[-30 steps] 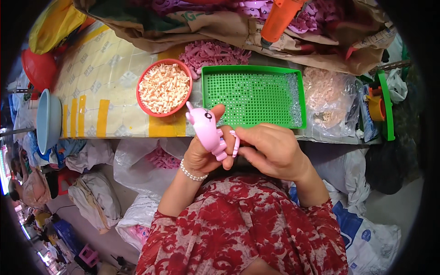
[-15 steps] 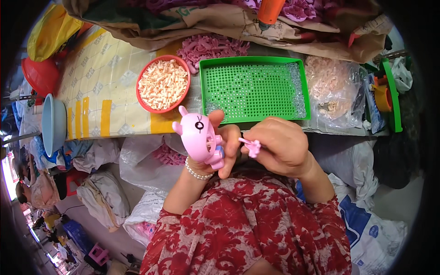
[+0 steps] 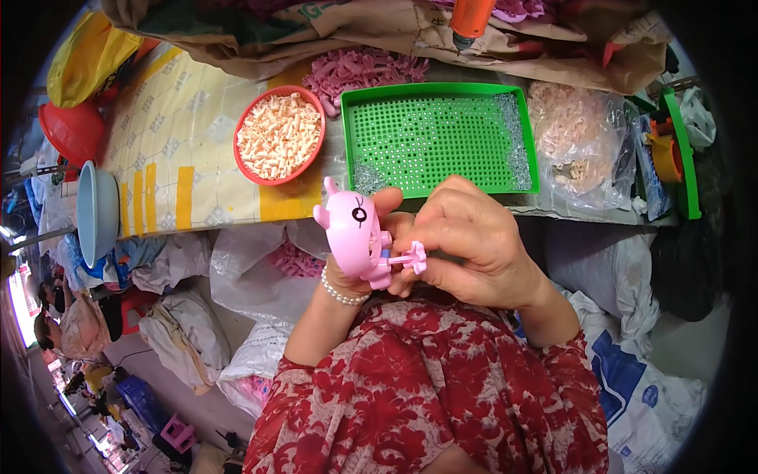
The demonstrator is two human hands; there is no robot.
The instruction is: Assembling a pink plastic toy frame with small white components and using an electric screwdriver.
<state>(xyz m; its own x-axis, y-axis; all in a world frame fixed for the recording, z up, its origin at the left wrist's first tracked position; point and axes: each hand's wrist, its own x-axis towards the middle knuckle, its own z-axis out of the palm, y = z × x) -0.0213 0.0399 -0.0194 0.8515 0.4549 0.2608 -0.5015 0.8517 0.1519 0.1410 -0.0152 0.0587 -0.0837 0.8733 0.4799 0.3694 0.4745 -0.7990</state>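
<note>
Evidently both hands are full. The left hand (image 3: 339,275) is wrapped round one pink toy figure (image 3: 347,229), held tilted just in front of the table (image 3: 229,79), with two ears, one printed eye and two stubby limbs showing. The right hand (image 3: 474,241) pinches one small pink piece (image 3: 416,257) between thumb and fingers; its thin stem points at the toy's open side, though whether the tip has entered cannot be told. One bracelet of white beads (image 3: 341,291) circles the left wrist.

Just beyond the hands, one green tray (image 3: 426,142) carries two heaps of tiny silver bits, one along its right end and one in its near left corner. To its left stands one red bowl (image 3: 275,182) of cream-coloured tubular pieces (image 3: 280,134), too many to count. One heap of pink parts (image 3: 359,71) lies behind, and one clear bag (image 3: 580,142) of pale pieces sits right of the tray. One orange tool (image 3: 471,20) hangs above. Four upright strips of yellow tape (image 3: 185,197) mark the table's left front; past them are one blue basin (image 3: 91,217) and one red basin (image 3: 71,130).

As for printing, the brown sack (image 3: 379,38) at the back bears large green letters, broken by folds, and smaller dark characters. One white sack (image 3: 655,403) at lower right shows a big blue block and a small blue oval emblem.
</note>
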